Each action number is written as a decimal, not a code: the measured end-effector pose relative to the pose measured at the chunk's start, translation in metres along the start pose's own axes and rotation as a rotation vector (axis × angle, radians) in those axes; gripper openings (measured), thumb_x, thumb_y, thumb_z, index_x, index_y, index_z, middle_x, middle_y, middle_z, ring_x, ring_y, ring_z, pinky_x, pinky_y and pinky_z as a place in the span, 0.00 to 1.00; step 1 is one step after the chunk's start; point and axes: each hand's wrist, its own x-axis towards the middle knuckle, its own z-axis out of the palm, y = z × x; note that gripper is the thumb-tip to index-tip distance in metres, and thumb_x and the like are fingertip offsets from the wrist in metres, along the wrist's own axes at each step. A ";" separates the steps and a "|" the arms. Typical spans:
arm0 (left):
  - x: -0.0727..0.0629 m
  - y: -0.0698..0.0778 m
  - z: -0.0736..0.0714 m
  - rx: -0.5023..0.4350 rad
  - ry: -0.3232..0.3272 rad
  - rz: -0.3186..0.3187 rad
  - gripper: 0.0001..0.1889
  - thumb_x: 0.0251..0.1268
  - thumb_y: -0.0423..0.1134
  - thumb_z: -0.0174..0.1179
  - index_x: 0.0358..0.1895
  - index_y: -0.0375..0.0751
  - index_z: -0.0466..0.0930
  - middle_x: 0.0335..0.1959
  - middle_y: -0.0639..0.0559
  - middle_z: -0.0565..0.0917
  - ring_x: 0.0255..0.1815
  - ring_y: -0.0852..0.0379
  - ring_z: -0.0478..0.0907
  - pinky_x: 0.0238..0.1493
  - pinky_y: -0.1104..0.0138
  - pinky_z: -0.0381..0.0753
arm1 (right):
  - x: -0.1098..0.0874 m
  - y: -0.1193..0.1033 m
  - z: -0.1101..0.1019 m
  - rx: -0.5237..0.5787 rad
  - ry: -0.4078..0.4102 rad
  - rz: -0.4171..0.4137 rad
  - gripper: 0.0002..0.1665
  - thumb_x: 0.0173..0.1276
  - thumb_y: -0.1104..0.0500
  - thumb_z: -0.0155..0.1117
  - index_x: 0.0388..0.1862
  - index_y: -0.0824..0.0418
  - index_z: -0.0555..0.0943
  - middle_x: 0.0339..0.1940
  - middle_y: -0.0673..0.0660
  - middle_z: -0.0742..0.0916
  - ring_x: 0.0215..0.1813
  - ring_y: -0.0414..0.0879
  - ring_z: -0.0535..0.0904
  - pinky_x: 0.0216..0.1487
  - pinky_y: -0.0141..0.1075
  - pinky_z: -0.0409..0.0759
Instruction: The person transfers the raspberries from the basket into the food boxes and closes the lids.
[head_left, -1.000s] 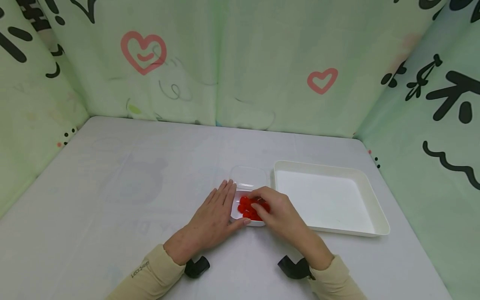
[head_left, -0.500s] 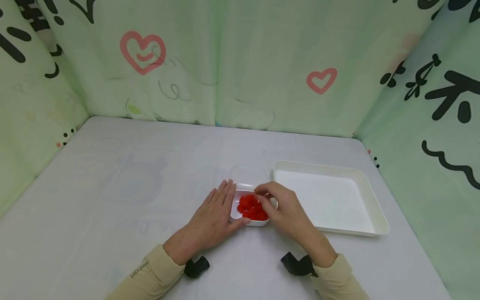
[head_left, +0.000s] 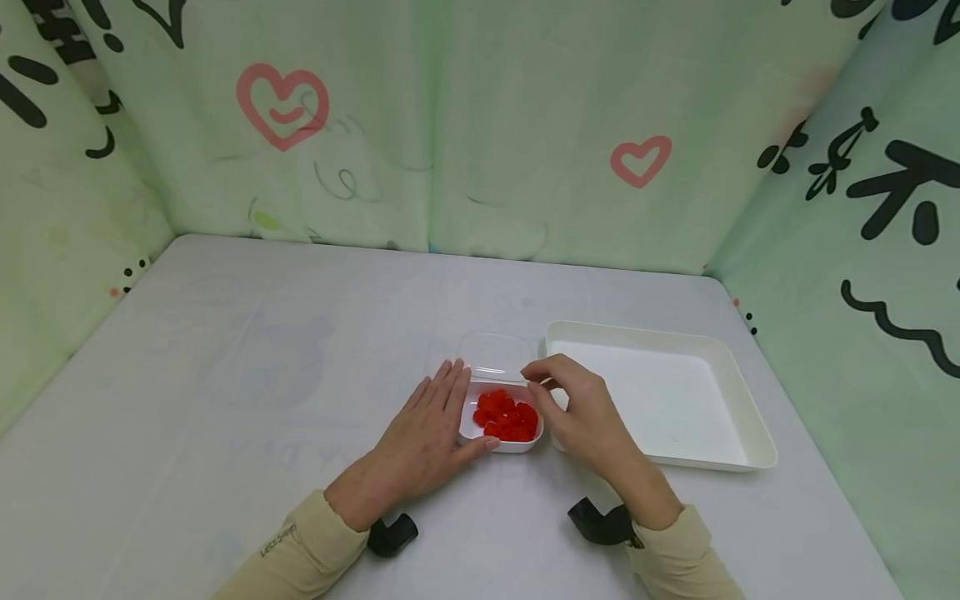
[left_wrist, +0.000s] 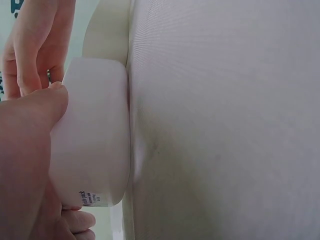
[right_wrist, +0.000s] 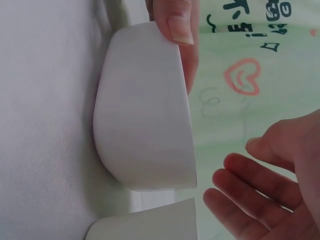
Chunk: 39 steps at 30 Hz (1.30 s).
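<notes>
In the head view my left hand point(head_left: 426, 431) lies along the left side of a small white plastic box point(head_left: 513, 447). Its fingers are straight, and the thumb crosses the near rim, as the left wrist view shows. Several glossy red pieces point(head_left: 504, 414) sit inside the box. A clear hinged lid point(head_left: 495, 354) is folded back behind it. My right hand point(head_left: 581, 408) hovers at the box's right rim. In the right wrist view its thumb point(right_wrist: 274, 143) and fingers point(right_wrist: 250, 186) are apart, with nothing visible between them.
A large shallow white tray point(head_left: 645, 383) stands just right of the box, partly behind the right hand. A white cloth point(head_left: 225, 375) covers the table. Green printed curtains point(head_left: 480, 125) enclose the back and sides. Black camera mounts point(head_left: 393, 535) sit at both wrists.
My right hand has drawn back from the red pieces to the right and slightly up, beyond the box's rim. The left hand and box have stayed in place.
</notes>
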 end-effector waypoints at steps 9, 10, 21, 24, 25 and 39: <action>0.000 0.002 -0.004 -0.028 0.005 -0.006 0.51 0.63 0.65 0.58 0.79 0.38 0.47 0.81 0.43 0.51 0.82 0.44 0.46 0.79 0.48 0.53 | 0.001 0.003 -0.006 -0.017 0.013 0.036 0.12 0.67 0.67 0.64 0.49 0.60 0.82 0.46 0.54 0.87 0.46 0.46 0.84 0.48 0.44 0.87; 0.000 0.002 -0.004 -0.036 0.003 -0.007 0.51 0.63 0.65 0.58 0.79 0.38 0.47 0.81 0.43 0.51 0.82 0.43 0.46 0.79 0.48 0.53 | 0.001 0.003 -0.007 -0.020 0.016 0.039 0.12 0.67 0.67 0.64 0.49 0.60 0.82 0.46 0.54 0.87 0.46 0.46 0.84 0.48 0.44 0.87; 0.002 0.002 -0.004 -0.173 -0.012 -0.011 0.52 0.63 0.61 0.61 0.79 0.36 0.45 0.81 0.42 0.53 0.82 0.43 0.47 0.79 0.48 0.56 | 0.000 0.006 -0.011 -0.036 0.053 0.063 0.10 0.69 0.67 0.62 0.48 0.64 0.82 0.45 0.55 0.87 0.44 0.47 0.85 0.46 0.44 0.86; 0.002 0.002 -0.004 -0.217 -0.019 -0.025 0.52 0.63 0.61 0.61 0.80 0.37 0.44 0.81 0.42 0.52 0.82 0.43 0.46 0.79 0.48 0.55 | 0.000 0.006 -0.011 -0.033 0.065 0.068 0.10 0.68 0.67 0.62 0.48 0.65 0.82 0.45 0.56 0.88 0.44 0.47 0.85 0.46 0.44 0.86; 0.002 0.002 -0.005 -0.234 -0.020 -0.030 0.53 0.63 0.61 0.61 0.80 0.37 0.43 0.81 0.42 0.52 0.82 0.43 0.46 0.79 0.48 0.55 | 0.000 0.007 -0.011 -0.033 0.068 0.069 0.10 0.69 0.67 0.62 0.48 0.64 0.82 0.45 0.56 0.88 0.43 0.47 0.85 0.47 0.44 0.86; 0.009 -0.010 -0.024 -0.583 -0.009 -0.179 0.42 0.72 0.57 0.52 0.81 0.49 0.42 0.82 0.50 0.49 0.83 0.47 0.44 0.78 0.45 0.54 | 0.002 0.005 -0.006 0.019 0.053 0.201 0.16 0.71 0.65 0.58 0.56 0.66 0.79 0.53 0.60 0.86 0.50 0.52 0.84 0.54 0.47 0.85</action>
